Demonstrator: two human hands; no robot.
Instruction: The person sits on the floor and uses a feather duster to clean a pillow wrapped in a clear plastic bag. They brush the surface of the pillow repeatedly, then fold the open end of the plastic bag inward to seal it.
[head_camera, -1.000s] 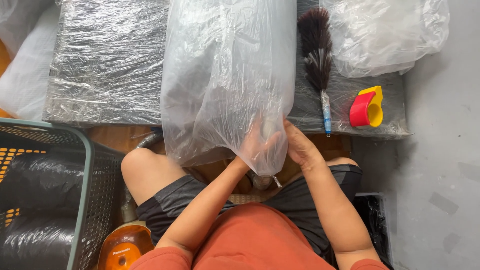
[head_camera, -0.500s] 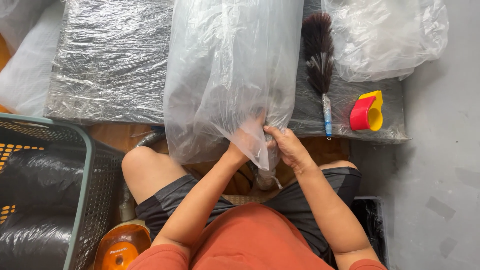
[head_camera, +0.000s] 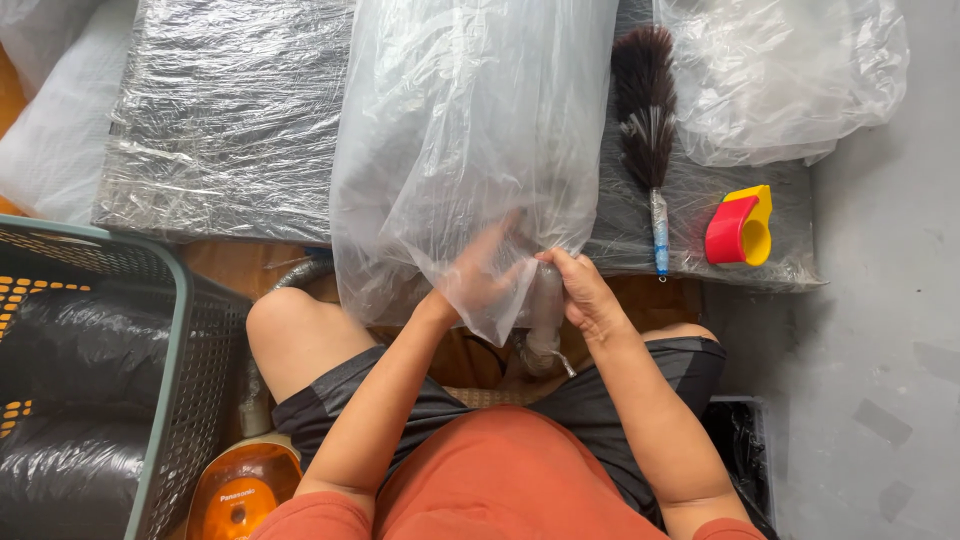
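Grey concrete floor (head_camera: 880, 330) runs down one side of a low work surface wrapped in crinkled clear film (head_camera: 230, 120), seen from above with the person's knees at its near edge.

Nearest the viewer, below the large clear plastic bag (head_camera: 470, 130), sit the orange shirt and dark shorts of the person. On the left-hand side of the bag's lower end stands a dark mesh basket with a pale green rim (head_camera: 160, 400), holding black bundles wrapped in film, and an orange round-topped appliance (head_camera: 240, 495) lies just beside the basket.

At the bag's lower end, the left hand (head_camera: 480, 275) is inside or behind the plastic, seen through it, fingers spread and fairly open, pressing against the film. The right hand (head_camera: 585, 295) is outside the bag, touching its bottom edge, with fingers curled closed around a gathered twist of the bag's plastic (head_camera: 545, 310) that hangs down between the knees.

The bag itself lies lengthwise on the wrapped surface, stretching away from the hands. Just beside it on the right-hand side rests a dark feather duster with a pale handle (head_camera: 645, 120); beyond that, a red and yellow tape dispenser (head_camera: 738, 226), and farther off a crumpled clear plastic sheet (head_camera: 790, 70).
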